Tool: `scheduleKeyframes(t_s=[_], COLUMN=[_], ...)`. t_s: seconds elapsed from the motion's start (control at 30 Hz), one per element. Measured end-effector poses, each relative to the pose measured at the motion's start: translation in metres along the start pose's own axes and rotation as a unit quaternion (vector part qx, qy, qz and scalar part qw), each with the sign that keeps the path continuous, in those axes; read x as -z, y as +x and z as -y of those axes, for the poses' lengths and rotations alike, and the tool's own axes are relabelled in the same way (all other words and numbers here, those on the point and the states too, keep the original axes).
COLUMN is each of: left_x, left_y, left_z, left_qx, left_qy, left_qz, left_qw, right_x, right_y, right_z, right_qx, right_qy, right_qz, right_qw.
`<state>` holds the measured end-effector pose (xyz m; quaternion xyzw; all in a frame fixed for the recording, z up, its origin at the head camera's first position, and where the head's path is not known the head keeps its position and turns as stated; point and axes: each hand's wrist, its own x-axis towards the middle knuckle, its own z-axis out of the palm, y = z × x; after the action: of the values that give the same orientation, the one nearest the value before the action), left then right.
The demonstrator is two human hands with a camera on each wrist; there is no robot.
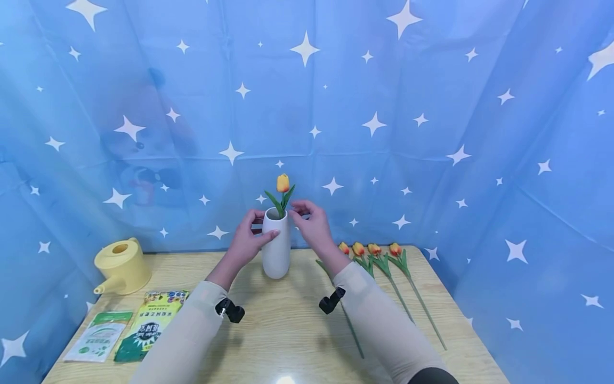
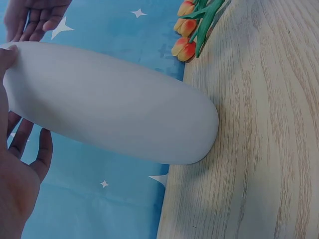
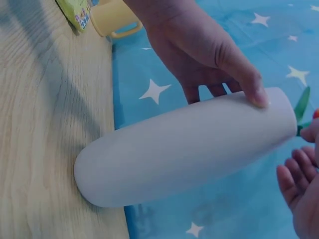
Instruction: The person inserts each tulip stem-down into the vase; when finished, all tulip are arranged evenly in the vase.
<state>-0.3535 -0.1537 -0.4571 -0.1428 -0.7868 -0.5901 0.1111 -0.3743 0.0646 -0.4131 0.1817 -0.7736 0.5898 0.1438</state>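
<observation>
A tall white vase [image 1: 276,253] stands upright on the wooden table. One orange-yellow tulip [image 1: 283,183] with green leaves rises from its mouth. My left hand [image 1: 245,239] grips the vase near the top from the left, thumb across the front and fingers behind. My right hand [image 1: 314,226] is at the right of the rim, fingers loosely bent and spread apart. In the right wrist view its thumb tip lies right by a green leaf [image 3: 302,103] at the vase mouth. The lower stem is hidden inside the vase.
Several more tulips [image 1: 395,249] lie in a row on the table [image 1: 288,330] at the right, partly under my right forearm. At the left are a yellow watering can [image 1: 126,269], a yellow-green packet [image 1: 151,325] and a white-green packet [image 1: 101,336]. A blue starred curtain [image 1: 307,106] hangs behind.
</observation>
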Motion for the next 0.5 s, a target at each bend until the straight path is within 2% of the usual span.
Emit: scheduleKeyframes(t_s=[0.23, 0.5], left_x=[0.0, 0.0], left_y=[0.001, 0.002], left_z=[0.002, 0.004], left_qx=[0.002, 0.003], left_qy=[0.003, 0.002], left_qz=[-0.002, 0.001], left_qw=[1.0, 1.0], right_x=[0.016, 0.042], right_y=[-0.019, -0.041], right_z=[-0.005, -0.018], right_qx=[-0.031, -0.046], right_qy=[0.018, -0.011], right_qz=[-0.009, -0.001], right_qw=[0.9993, 0.9989])
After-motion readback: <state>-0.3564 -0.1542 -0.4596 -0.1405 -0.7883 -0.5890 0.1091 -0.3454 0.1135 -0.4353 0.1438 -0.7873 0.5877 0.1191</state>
